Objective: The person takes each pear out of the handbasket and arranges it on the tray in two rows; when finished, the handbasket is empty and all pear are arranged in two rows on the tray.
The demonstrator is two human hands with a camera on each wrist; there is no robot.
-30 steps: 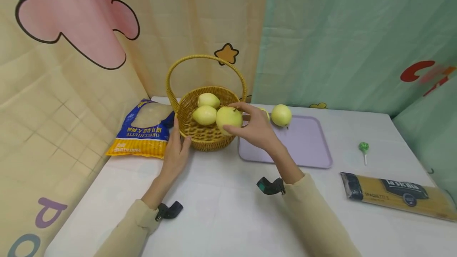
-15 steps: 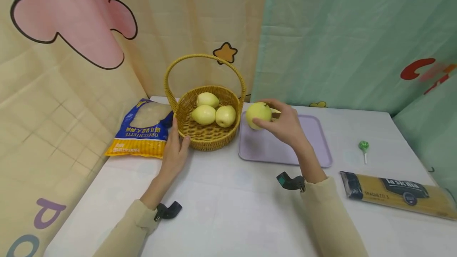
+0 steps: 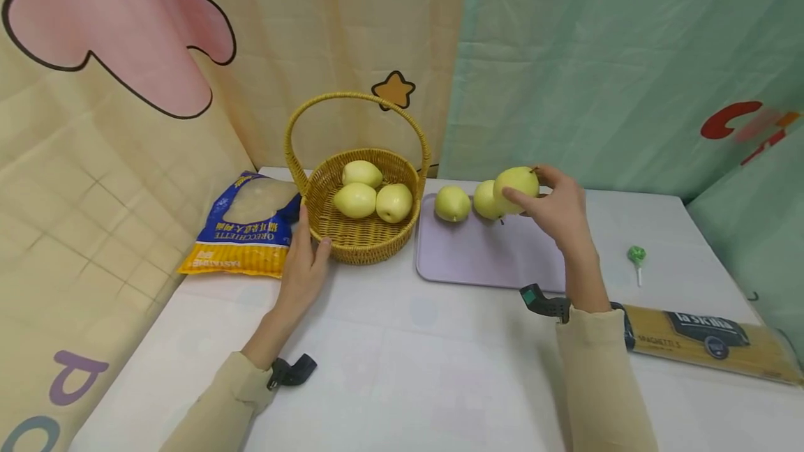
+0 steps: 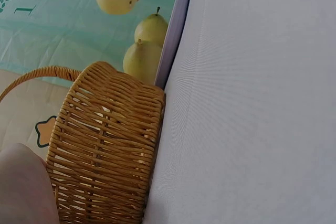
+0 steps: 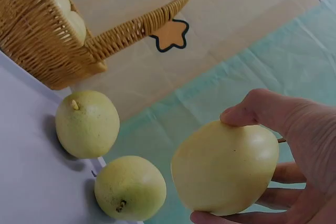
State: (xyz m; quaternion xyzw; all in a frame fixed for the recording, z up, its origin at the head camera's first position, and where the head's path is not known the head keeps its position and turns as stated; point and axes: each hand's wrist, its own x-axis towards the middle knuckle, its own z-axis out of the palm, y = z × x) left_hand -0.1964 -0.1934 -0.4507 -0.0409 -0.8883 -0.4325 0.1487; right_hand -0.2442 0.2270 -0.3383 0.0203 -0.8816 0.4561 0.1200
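My right hand [image 3: 563,213] pinches a pale yellow-green pear [image 3: 515,187] between thumb and fingers, raised above the back of the lilac tray [image 3: 484,264]. Two more pears sit on that tray: one pear [image 3: 452,204] toward the left and another pear [image 3: 486,202] beside it, partly covered by the held one. To their left stands a wicker basket [image 3: 370,254] with a tall handle and three pears [image 3: 355,200] inside. Against its front left side rests my left hand [image 3: 304,267], fingers extended along the wall and thumb at the front. The left wrist view shows the basket's woven side [image 4: 105,145] close up.
A blue and yellow bag of orecchiette [image 3: 245,229] lies left of the basket. On the right are a green lollipop [image 3: 637,255] and a spaghetti pack [image 3: 703,340], partly behind the right forearm. Printed curtains [image 3: 565,75] close off the back and sides.
My right hand has carried the pear from over the basket rightward across the tray, uncovering a third pear in the basket and two on the tray. The left hand stays at the basket.
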